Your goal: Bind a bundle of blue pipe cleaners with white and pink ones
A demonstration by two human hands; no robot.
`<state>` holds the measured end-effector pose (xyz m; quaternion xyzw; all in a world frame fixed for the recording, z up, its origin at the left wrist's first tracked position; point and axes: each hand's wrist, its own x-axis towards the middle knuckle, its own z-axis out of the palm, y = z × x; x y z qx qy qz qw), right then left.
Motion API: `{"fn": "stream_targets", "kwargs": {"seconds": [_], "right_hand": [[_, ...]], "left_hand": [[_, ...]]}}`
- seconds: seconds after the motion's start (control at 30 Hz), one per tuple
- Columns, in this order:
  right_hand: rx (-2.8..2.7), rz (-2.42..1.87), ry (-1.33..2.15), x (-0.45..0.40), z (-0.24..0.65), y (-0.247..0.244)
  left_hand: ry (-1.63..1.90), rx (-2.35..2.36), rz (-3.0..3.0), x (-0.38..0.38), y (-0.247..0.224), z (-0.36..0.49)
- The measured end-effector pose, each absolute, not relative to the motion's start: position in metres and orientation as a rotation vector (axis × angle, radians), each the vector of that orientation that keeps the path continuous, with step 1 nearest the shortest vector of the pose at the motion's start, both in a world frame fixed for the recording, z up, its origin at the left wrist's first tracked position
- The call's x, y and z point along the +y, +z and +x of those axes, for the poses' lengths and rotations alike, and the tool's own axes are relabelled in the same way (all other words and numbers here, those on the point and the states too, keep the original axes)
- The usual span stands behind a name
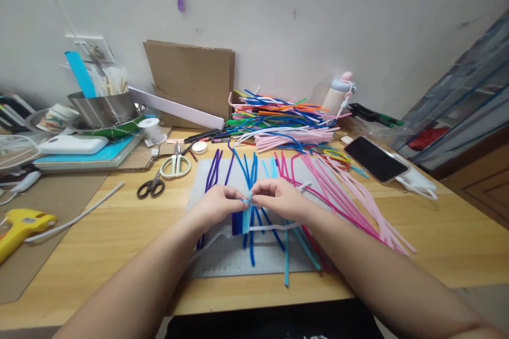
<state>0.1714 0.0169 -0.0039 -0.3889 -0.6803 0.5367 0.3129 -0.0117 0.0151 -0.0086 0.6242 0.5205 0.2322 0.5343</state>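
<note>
My left hand (217,205) and right hand (281,197) met in front of me, the thumb and fingertips of each pinched narrow on a light blue pipe cleaner (250,197). Only a short, fuzzy bit of it showed, bent upright between my fingertips. Just below them sat a band in two colours: a deep violet-blue block (237,223) on the left and, touching it, a light blue block (246,221), its strands packed close together. A white pipe cleaner (274,227) ran out from the band to the right, beneath my right hand. Loose blue pipe cleaners (252,254) lay scattered below and beyond my fingers on the grey mat (222,262). Purple ones (214,169) lay past my left fingers, long pale pink ones (369,201) off to the right. Farther out, beyond my fingertips, rose a mixed heap (278,116) of many colours.
</note>
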Motion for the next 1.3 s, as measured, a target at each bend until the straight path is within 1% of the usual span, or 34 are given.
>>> {"fn": "stream_targets", "kwargs": {"seconds": [0.2, 0.3, 0.57, 0.73, 0.9, 1.17, 1.3], "right_hand": [[-1.674, -1.108, 1.573, 0.019, 0.171, -0.001], [-1.711, -1.104, 1.629, 0.018, 0.171, -0.003], [-1.980, -1.155, 1.226, 0.021, 0.173, -0.019], [-2.113, -1.119, 1.046, 0.016, 0.173, -0.009], [-2.214, -1.032, 0.792, 0.014, 0.175, -0.001], [-2.164, -1.052, 0.867, 0.017, 0.173, -0.010], [-2.133, -0.958, 0.906, 0.017, 0.171, -0.013]], "left_hand": [[0.594, 1.210, 1.506, 0.013, -0.007, -0.008], [0.596, 1.226, 1.527, 0.013, -0.006, -0.008], [0.600, 1.189, 1.562, 0.015, -0.011, -0.007], [0.646, 1.194, 1.627, 0.013, -0.009, -0.006], [0.612, 1.177, 1.615, 0.014, -0.011, -0.007], [0.650, 1.169, 1.534, 0.015, -0.013, -0.008], [0.641, 1.172, 1.502, 0.015, -0.012, -0.008]]}}
